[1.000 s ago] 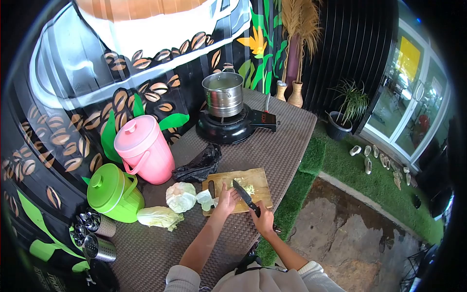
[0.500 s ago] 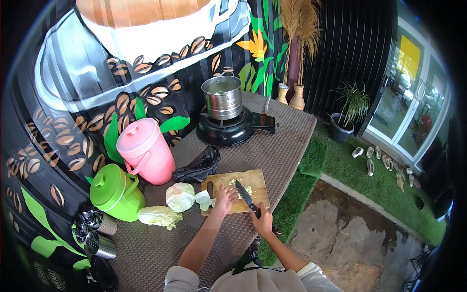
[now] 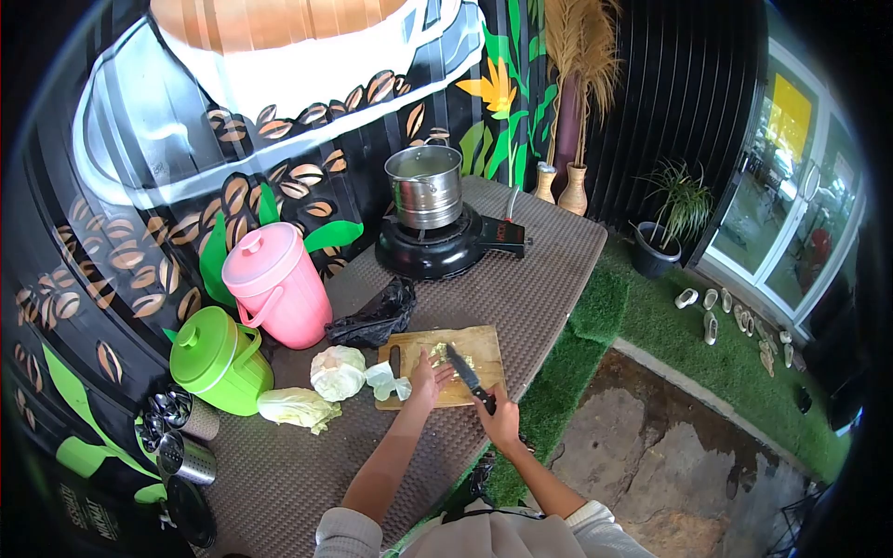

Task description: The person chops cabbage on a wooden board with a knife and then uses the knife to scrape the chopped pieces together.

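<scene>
A wooden cutting board (image 3: 480,340) lies near the table's right edge, with finely chopped pale pieces (image 3: 462,358) on it. My right hand (image 3: 501,420) is closed round the black handle of a knife (image 3: 464,369), whose blade points up and left over the pieces. Beside the blade, my left hand (image 3: 431,377) is over the board with its fingers spread and nothing in it. A cabbage (image 3: 338,373), a loose cabbage leaf (image 3: 299,409) and translucent pale pieces (image 3: 383,380) lie left of my left hand.
A steel pot (image 3: 424,189) stands on a black gas stove (image 3: 430,245) at the back. A pink jug (image 3: 279,288), a green jug (image 3: 219,361), a black plastic bag (image 3: 374,316) and metal utensil holders (image 3: 187,457) are on the left. The table edge (image 3: 549,344) runs along the right.
The view has shifted slightly, so the table items sit a little further left. My hands and the knife keep nearly the same pose over the board.
</scene>
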Demonstrator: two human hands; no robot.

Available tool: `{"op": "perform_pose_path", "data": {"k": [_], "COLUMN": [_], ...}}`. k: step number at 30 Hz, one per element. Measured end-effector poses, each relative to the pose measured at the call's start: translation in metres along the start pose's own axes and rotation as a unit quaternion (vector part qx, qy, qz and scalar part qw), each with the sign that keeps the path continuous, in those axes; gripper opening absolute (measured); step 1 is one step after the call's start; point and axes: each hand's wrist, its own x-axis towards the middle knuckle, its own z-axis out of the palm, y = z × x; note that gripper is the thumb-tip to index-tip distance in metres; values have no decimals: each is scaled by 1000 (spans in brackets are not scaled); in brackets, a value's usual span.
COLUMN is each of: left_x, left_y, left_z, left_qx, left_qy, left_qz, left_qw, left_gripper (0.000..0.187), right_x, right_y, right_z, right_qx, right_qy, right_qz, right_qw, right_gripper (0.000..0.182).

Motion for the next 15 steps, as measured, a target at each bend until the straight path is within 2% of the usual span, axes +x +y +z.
{"op": "perform_pose_path", "data": {"k": [2,3,5,6,8,9,11,12,14,15], "left_x": [11,6,-11,-6,7,8,8,6,4,9], "left_y": [-7,-7,-1,-6,-23,-23,-24,-22,-15,-15], "left_z": [-3,3,19,16,2,2,0,0,-1,-3], "left_qx": [-10,-11,-45,-45,111,111,142,140,334,334], "left_qy": [-9,-10,38,38,2,1,23,24,84,84], "left_qz": [-3,-2,-8,-6,144,146,254,256,336,336], "left_qw": [1000,1000,998,998,983,983,956,956,877,877], "left_gripper": [83,83,66,66,43,43,24,24,22,22], "right_x": [0,3,12,16,21,25,30,32,35,36], "right_y": [-4,0,12,17,18,18,18,18,16,15], "right_z": [-6,-7,-4,-4,-9,-12,-15,-16,-15,-15], "right_qx": [-28,-29,-45,-37,-1,36,43,50,49,48], "right_qy": [-37,-37,4,23,16,9,3,-3,-11,-18], "right_qz": [-79,-79,-35,-35,-22,-8,-14,-18,-50,-78], "right_qw": [996,996,998,998,1000,999,999,999,997,996], "right_gripper": [29,29,29,29,29,28,28,28,28,28]}}
